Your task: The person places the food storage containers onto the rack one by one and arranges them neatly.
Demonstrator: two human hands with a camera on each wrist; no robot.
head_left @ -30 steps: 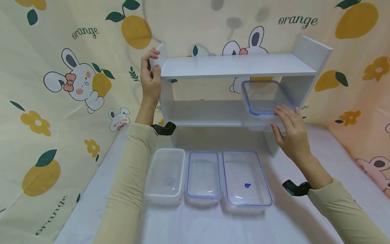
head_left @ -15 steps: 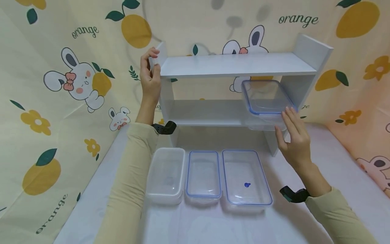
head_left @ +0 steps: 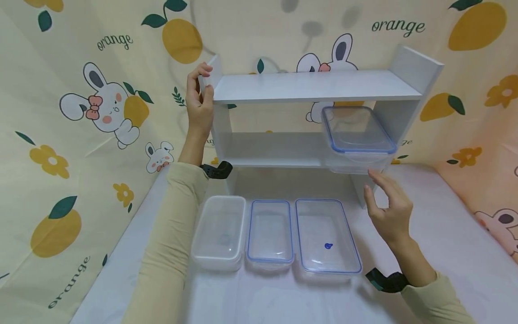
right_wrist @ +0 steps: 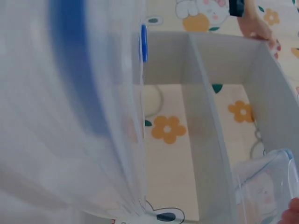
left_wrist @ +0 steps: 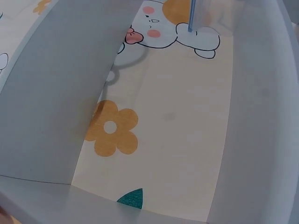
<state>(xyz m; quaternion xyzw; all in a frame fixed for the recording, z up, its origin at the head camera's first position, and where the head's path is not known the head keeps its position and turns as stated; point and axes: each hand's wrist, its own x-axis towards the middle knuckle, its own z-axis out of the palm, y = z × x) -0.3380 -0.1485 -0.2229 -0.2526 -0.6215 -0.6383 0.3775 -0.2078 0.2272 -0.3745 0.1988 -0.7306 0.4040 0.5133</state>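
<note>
My left hand (head_left: 200, 103) grips the upper left side panel of the white shelf unit (head_left: 315, 85) in the head view. On the right of its middle board sits a clear box with a blue-rimmed lid (head_left: 358, 130), its front jutting over the board's edge. Just below the box's front right corner is my right hand (head_left: 390, 209), thumb and fingers apart with nothing between them; whether a fingertip touches the box I cannot tell. The right wrist view shows this clear box (right_wrist: 266, 191) beside some fingertips, and the left hand (right_wrist: 257, 28) at the panel.
Three lidded boxes stand in a row on the white table (head_left: 275, 301): one with a whitish lid (head_left: 220, 229), a smaller blue-rimmed one (head_left: 270, 231) and a larger blue-rimmed one (head_left: 328, 234). Printed cloth (head_left: 251, 27) hangs behind the shelf.
My right hand has moved from the front right corner of the shelved box down to below it, its fingers coming off the lid. The left hand and the boxes have stayed put.
</note>
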